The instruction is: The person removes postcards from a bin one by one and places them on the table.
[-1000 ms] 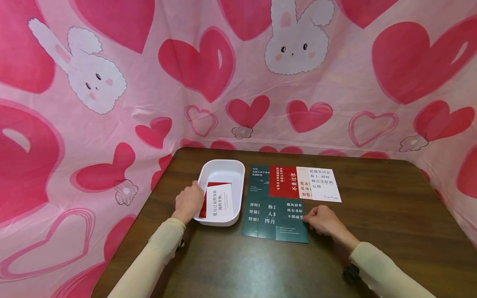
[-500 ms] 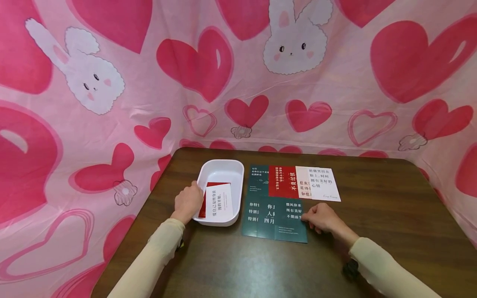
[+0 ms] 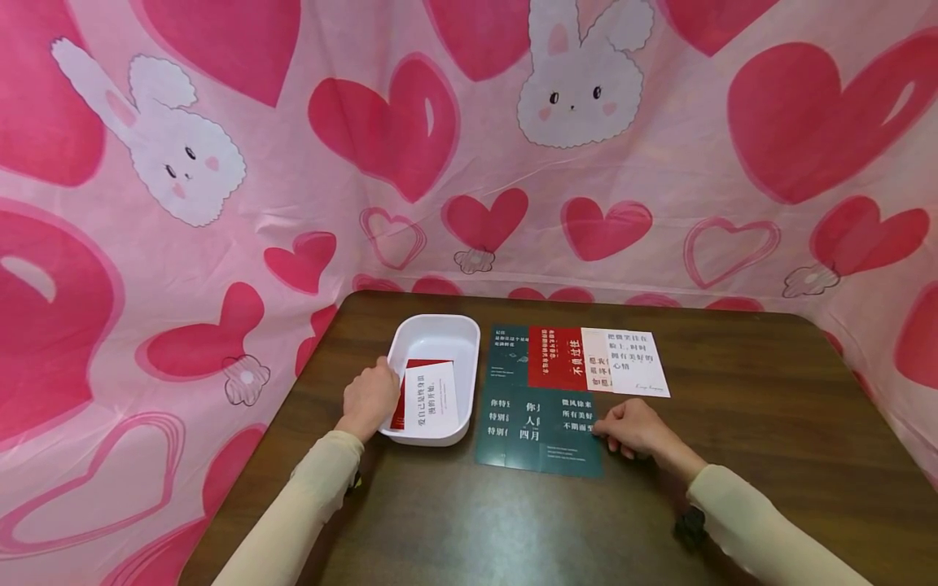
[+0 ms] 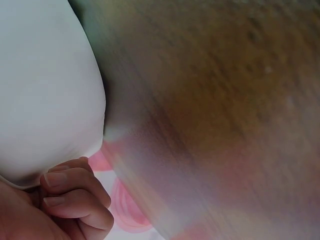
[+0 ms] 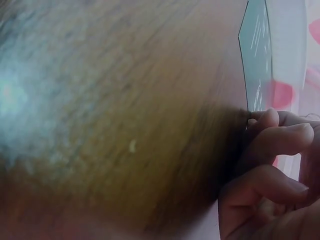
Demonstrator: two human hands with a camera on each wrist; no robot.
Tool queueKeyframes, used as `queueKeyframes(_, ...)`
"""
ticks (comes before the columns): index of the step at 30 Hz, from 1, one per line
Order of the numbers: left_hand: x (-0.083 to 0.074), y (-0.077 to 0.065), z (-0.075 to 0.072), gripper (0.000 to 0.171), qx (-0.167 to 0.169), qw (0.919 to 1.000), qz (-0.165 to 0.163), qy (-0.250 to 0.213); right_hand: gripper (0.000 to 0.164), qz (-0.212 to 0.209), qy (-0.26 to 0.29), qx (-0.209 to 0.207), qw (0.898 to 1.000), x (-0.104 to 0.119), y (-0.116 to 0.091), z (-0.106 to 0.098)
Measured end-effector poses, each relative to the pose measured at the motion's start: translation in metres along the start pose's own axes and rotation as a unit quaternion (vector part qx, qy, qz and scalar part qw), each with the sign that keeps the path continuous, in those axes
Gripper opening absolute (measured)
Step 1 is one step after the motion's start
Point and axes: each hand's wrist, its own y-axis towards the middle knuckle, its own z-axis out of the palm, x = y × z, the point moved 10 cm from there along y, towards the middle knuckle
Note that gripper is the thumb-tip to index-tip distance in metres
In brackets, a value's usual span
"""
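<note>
My left hand [image 3: 371, 399] grips the left rim of a white plastic tray [image 3: 432, 323]; in the left wrist view its curled fingers [image 4: 80, 200] meet the tray wall [image 4: 55, 75]. Inside the tray lie a white printed card [image 3: 437, 396] and, partly under it, a red card [image 3: 398, 413]. My right hand [image 3: 637, 427] pinches the right edge of a dark green card [image 3: 573, 448]. That card lies flat, alongside two other green cards [image 3: 526, 452] that it partly overlaps or adjoins. In the right wrist view, the fingertips are at the green card's edge [image 5: 257, 75].
Behind the green row lie another dark green card [image 3: 509, 366], a red card [image 3: 557, 358], a partly covered cream card [image 3: 597, 370] and a white card [image 3: 641, 362]. All rest on a brown wooden table [image 3: 469, 529]. A pink heart-and-rabbit cloth [image 3: 506, 122] hangs behind it.
With my right hand at its edge, the rightmost green card has slid very slightly left. My left hand and the tray have stayed put.
</note>
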Motion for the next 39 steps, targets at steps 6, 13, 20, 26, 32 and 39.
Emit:
queueKeyframes(6, 0.001, 0.0, 0.001, 0.05, 0.005, 1.0, -0.001, -0.004, 0.033, -0.003, 0.007, 0.003, 1.0, -0.001, -0.001, 0.001)
queueKeyframes(13, 0.002, 0.001, 0.001, 0.052, 0.01, 0.9999, -0.005, -0.001, 0.032, 0.006, 0.016, -0.006, 1.0, -0.003, -0.003, 0.003)
queueKeyframes(20, 0.003, 0.0, 0.002, 0.051, 0.011, 0.9999, -0.006, -0.008, 0.029, 0.009, 0.032, -0.014, 0.999, -0.004, -0.005, 0.003)
queueKeyframes(26, 0.003, 0.0, 0.003, 0.053, 0.014, 0.9998, -0.004, -0.013, 0.028, 0.005, 0.049, -0.013, 0.999, -0.003, -0.007, 0.002)
queueKeyframes(32, 0.002, 0.001, -0.001, 0.053, 0.005, 1.0, -0.004, -0.006, 0.028, -0.005, 0.044, -0.008, 0.999, -0.001, -0.007, 0.002)
queueKeyframes(39, 0.001, 0.002, 0.001, 0.053, 0.008, 0.9999, -0.006, -0.004, 0.024, -0.025, 0.04, 0.002, 0.999, 0.011, -0.008, 0.001)
